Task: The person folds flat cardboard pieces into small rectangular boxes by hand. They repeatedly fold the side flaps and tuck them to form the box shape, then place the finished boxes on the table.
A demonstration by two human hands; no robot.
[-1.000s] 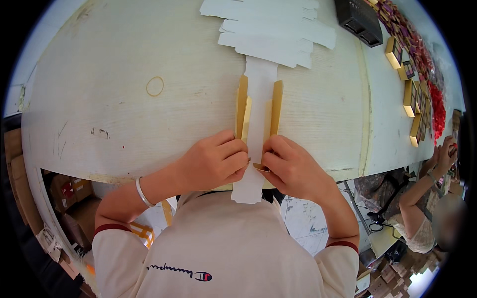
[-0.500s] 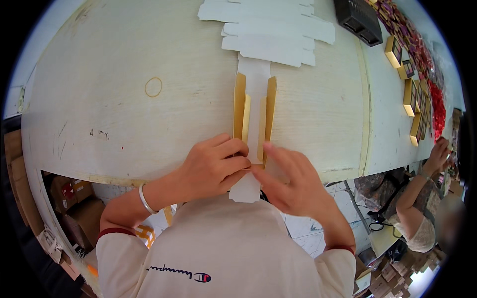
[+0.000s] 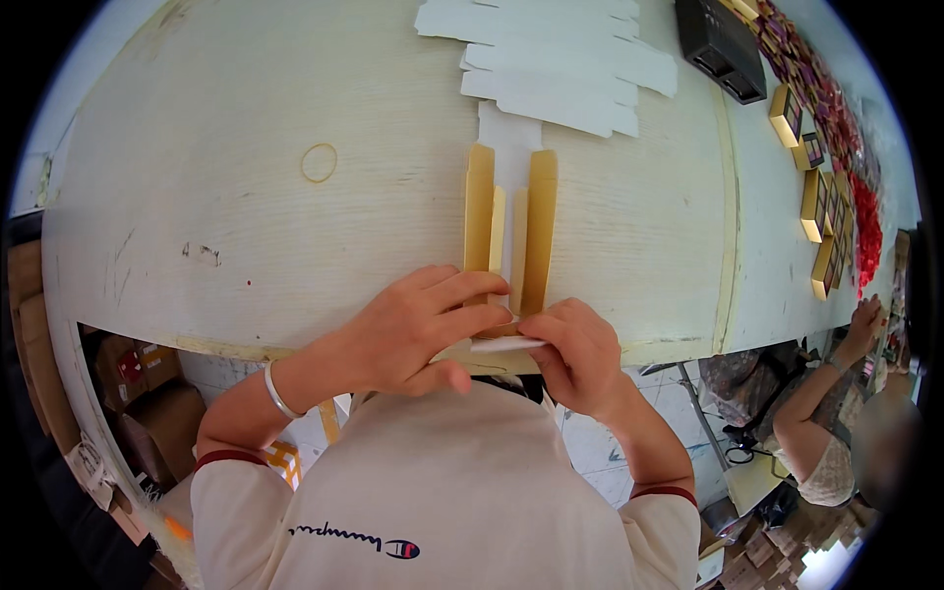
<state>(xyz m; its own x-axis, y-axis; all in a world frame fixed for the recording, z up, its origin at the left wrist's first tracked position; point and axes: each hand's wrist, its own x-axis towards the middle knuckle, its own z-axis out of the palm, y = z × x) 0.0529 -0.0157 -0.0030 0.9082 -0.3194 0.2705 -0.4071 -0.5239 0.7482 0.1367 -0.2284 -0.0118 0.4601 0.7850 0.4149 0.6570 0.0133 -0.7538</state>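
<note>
A partly folded cardboard box, gold outside with a pale inner side, lies lengthwise in front of me. Its two long gold sides stand up from the white base. My left hand rests its stretched fingers on the box's near left end, and its thumb sticks out apart toward my body. With fingers and thumb pinched together, my right hand holds the white near end flap, which is bent up from the base. The left fingers partly hide the near corner.
Flat white card blanks lie piled beyond the box. A yellow rubber band is on the table at left. A black holder and several gold boxes stand at right. Another person's hand is at the far right edge.
The near flap, which lay flat toward me, is now bent up in my right hand's pinch. My left thumb has moved away from the fingers.
</note>
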